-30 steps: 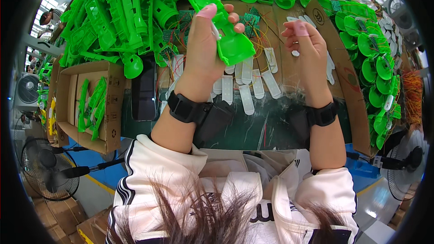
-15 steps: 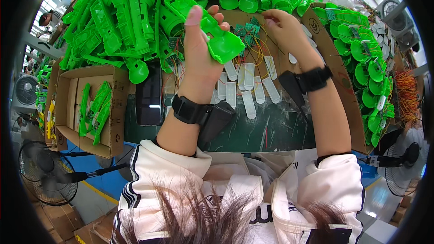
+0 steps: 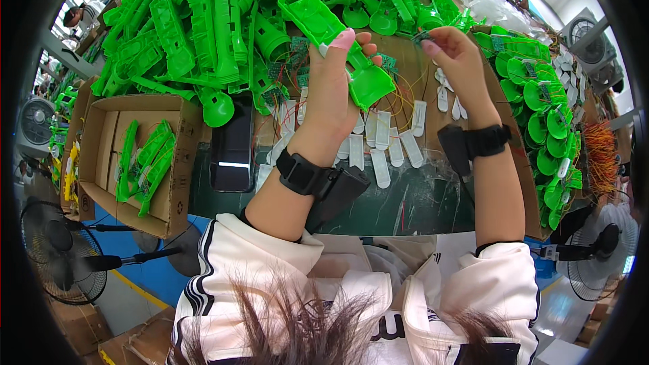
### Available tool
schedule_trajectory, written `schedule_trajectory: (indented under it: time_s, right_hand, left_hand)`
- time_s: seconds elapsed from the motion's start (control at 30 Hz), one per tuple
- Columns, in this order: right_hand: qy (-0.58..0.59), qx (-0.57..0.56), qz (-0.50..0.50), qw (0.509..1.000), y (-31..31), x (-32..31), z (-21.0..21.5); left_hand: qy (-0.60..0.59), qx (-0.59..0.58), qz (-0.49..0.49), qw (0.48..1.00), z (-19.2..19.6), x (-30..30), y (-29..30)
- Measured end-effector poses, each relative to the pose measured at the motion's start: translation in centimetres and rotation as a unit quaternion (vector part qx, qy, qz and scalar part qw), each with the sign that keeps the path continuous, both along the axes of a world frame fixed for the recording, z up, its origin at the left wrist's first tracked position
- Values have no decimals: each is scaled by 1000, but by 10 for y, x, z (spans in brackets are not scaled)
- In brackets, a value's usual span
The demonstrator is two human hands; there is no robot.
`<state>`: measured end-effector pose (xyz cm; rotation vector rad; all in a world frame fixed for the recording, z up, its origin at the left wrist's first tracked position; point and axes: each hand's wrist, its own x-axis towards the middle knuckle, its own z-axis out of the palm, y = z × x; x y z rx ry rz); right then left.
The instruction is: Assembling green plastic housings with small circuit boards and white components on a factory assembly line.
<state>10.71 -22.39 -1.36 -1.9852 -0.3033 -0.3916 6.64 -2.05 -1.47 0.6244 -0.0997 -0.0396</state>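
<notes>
right hand (image 3: pixel 454 54) reached farther out, cardboard box (image 3: pixel 101 155) holding green parts (image 3: pixel 145 162)

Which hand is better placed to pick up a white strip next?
Right, probably. The right hand hovers over the white strips with only something small at its fingertips, while the left hand grips the green shell.
</notes>
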Motion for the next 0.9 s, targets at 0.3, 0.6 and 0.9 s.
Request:
schedule_trajectory:
  time_s: [0.3,0.6,0.9]
  right_hand:
    - [27,271,127,954,11,-68,35]
    - [91,302,152,937,17,-84,11]
    - [152,367,171,902,13,-81,-1]
  left_hand:
    - [-182,243,45,952,2,-20,-16]
    - [-187,301,42,934,-7,-24,-27]
    - [-151,283,10,947,-9,-24,-23]
